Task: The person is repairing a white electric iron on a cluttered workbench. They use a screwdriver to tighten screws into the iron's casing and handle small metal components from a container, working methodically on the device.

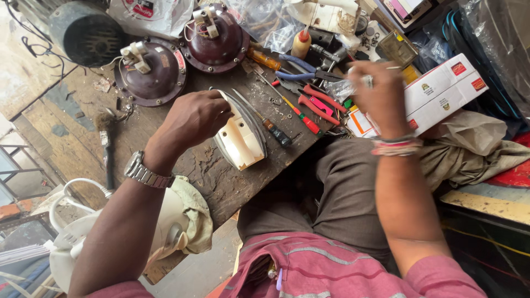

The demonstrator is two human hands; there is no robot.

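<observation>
My left hand grips the cream plastic body of a clothes iron, which stands on its edge on the worn wooden workbench. A metal watch sits on that wrist. My right hand is raised over the tool pile at the right, fingers closed on a small clear plastic bag of tiny parts. Beaded bracelets circle the right wrist. Screwdrivers with red and dark handles lie between the two hands, just right of the iron.
Two maroon round metal housings sit at the bench's back. Red pliers, blue-handled pliers and an orange-capped bottle lie behind. A white-and-red carton is at right, a brush at left, a white appliance below.
</observation>
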